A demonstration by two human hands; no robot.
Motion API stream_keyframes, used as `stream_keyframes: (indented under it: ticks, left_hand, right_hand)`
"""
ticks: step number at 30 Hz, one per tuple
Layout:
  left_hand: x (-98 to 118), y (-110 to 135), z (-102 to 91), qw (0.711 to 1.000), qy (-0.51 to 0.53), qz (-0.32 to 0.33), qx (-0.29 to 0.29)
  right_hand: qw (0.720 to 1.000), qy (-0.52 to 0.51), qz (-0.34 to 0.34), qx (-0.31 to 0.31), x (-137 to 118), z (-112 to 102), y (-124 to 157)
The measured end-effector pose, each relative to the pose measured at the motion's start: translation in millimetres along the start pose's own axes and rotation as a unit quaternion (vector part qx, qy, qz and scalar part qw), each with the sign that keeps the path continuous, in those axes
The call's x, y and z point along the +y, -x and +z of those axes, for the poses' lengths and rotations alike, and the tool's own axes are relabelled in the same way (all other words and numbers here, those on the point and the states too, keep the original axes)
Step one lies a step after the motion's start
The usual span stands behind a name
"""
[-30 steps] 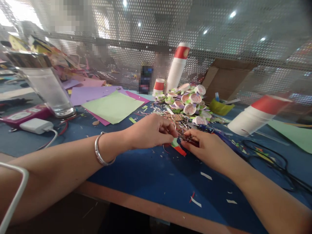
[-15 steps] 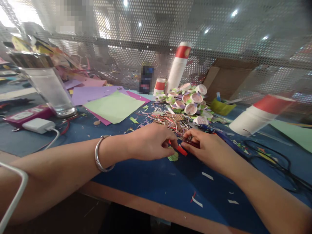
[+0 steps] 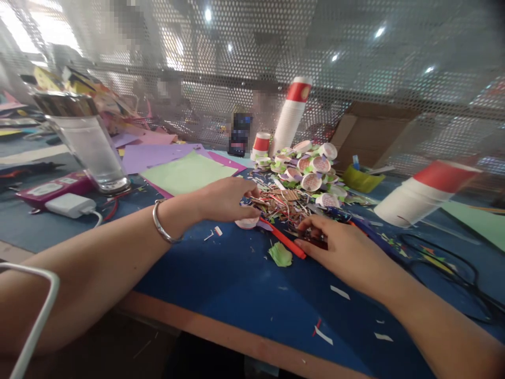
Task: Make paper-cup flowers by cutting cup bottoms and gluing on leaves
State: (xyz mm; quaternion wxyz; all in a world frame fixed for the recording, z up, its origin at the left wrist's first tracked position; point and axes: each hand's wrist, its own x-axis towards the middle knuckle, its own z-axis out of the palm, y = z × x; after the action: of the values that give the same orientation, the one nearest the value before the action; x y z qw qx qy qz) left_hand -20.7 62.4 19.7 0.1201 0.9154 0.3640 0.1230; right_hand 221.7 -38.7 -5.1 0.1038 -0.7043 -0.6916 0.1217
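My left hand (image 3: 226, 199) is over the left edge of the scrap pile, its thumb and fingers apart. Just below the thumb lies a round white cup-bottom piece (image 3: 248, 223) with a purple paper strip (image 3: 264, 225) beside it. My right hand (image 3: 335, 247) rests low on the table, its fingers closed around scissors (image 3: 319, 241) with dark red handles, mostly hidden by the hand. Between the hands lies an orange-red pen-like stick (image 3: 290, 243). Nearer to me sits a small stack of light green paper pieces (image 3: 281, 255).
Behind the scrap pile (image 3: 282, 200) are several decorated cup bottoms (image 3: 311, 181) and a tall stack of paper cups (image 3: 290, 118). More cups (image 3: 426, 192) lean at right, near black cables (image 3: 469, 268). A water bottle (image 3: 92, 152) and coloured paper sheets (image 3: 189, 171) are at left.
My left hand has moved left and away from me, off the orange-red stick, uncovering the green paper pieces. My right hand has barely moved.
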Motion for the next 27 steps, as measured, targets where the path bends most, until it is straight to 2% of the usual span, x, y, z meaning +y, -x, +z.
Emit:
stream_keyframes:
  ticks: [2,4,9,15,19,24,27]
  left_hand:
    - [-2,1,-1.3,0.998,-0.018,0.006,-0.059]
    - [1,2,-3.0,0.996,-0.021,0.004,-0.087]
    - [10,5,-7.6,0.996,-0.032,0.014,-0.084]
    - [4,4,-4.0,0.995,-0.039,0.029,-0.092]
    - [3,4,-4.1,0.997,-0.033,0.042,-0.062]
    - [14,7,-6.5,0.998,-0.023,0.064,0.018]
    - [21,9,-4.7,0.993,-0.02,0.107,0.05]
  right_hand:
    - [1.0,0.01,-0.001,0.002,-2,-1,1]
    - [1.0,0.019,-0.005,0.005,-2,-1,1]
    - [1.0,0.027,-0.015,0.006,1,0,0]
    - [0.999,0.037,-0.029,0.015,4,1,0]
    - [0.999,0.032,-0.027,0.016,3,2,1]
    - [0.999,0.022,-0.034,0.005,4,2,2]
    - [0.997,0.01,-0.061,0.04,5,1,3]
